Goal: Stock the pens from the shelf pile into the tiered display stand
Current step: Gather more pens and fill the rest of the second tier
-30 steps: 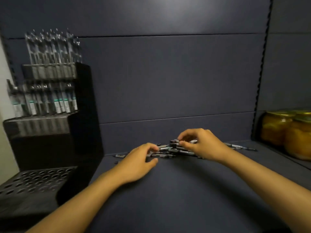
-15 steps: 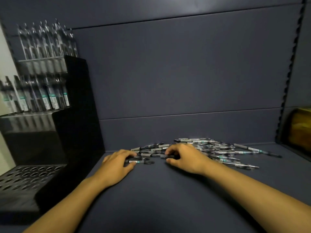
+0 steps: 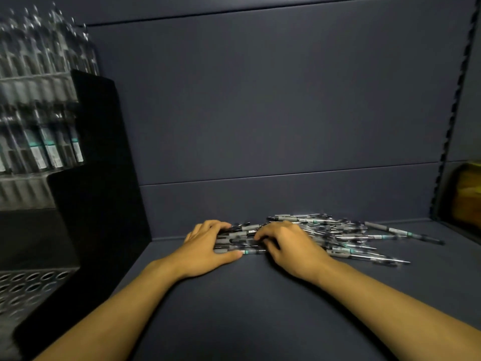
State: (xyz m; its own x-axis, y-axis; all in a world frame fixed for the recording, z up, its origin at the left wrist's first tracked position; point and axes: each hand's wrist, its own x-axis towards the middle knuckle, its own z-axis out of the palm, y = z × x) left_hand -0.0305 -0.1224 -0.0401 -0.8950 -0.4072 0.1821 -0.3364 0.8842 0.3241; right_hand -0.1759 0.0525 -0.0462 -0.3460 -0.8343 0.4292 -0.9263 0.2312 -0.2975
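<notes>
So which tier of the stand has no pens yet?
The bottom tier: its holes show empty, while the two tiers above hold upright pens.

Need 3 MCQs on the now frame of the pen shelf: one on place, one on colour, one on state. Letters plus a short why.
1. Where does the tiered display stand sit relative to the pen pile?
A. To its left
B. To its right
C. Directly behind it

2. What colour is the shelf surface?
A. White
B. Dark blue-grey
C. Red

3. What are the hands doing?
A. Both resting on the stand
B. Both hanging idle off the shelf
C. Both on the left end of the pile, gathering pens

Answers:
1 A: the black stand fills the left edge of the view and the pens lie centre-right.
2 B: the shelf floor and back panels are all a dark blue-grey.
3 C: the left hand and right hand curl their fingers around a bunch of pens lying on the shelf.
</notes>
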